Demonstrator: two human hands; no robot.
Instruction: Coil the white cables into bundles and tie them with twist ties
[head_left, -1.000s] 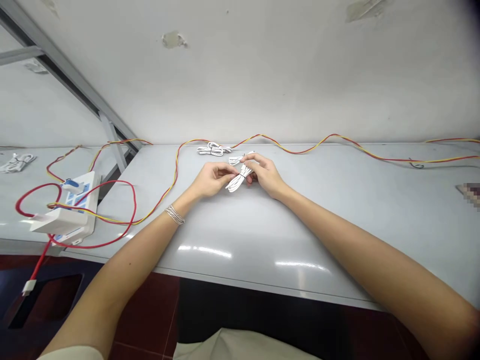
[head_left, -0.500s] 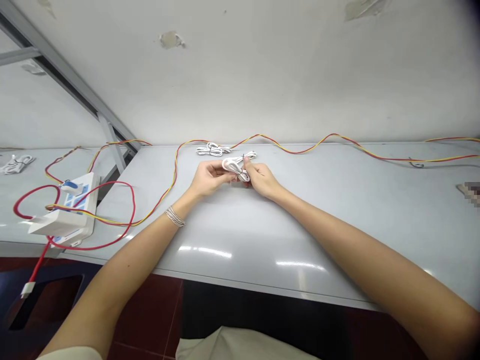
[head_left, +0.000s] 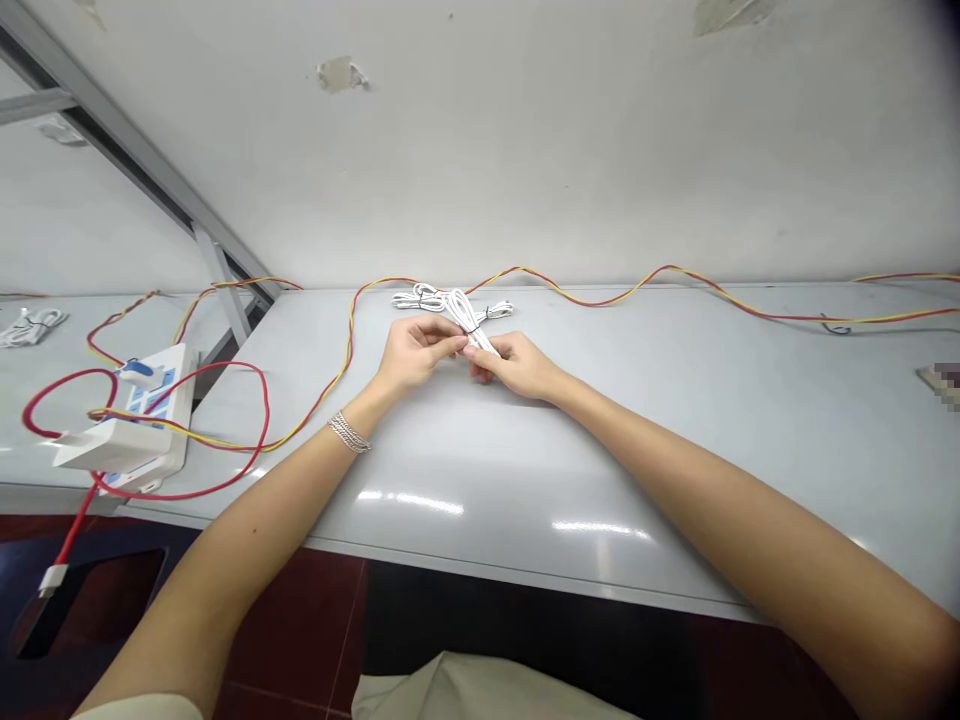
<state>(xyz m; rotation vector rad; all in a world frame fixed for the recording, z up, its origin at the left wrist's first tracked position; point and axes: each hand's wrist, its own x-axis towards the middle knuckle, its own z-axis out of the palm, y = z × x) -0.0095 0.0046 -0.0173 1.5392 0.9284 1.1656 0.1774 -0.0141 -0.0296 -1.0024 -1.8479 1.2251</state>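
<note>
My left hand [head_left: 416, 352] and my right hand [head_left: 517, 366] meet above the grey table top, pinching a coiled white cable [head_left: 463, 313] between their fingertips. A thin black tie [head_left: 473, 329] circles the bundle near my fingers, and its lower end is partly hidden by them. Just beyond the bundle lie two more tied white cable coils [head_left: 420, 297] [head_left: 496, 312]. A silver chain bracelet [head_left: 349, 432] wraps my left wrist.
A red-and-yellow twin wire [head_left: 570, 290] runs along the table's back edge against the wall. At left, a white box-shaped device [head_left: 124, 440] sits among red wire loops. Another white coil [head_left: 30, 328] lies on the far-left table. A metal frame [head_left: 217, 270] stands between the tables.
The white bundle has swung round from lying across my fingers to pointing away from me. My right hand has shifted lower and closer to my left hand.
</note>
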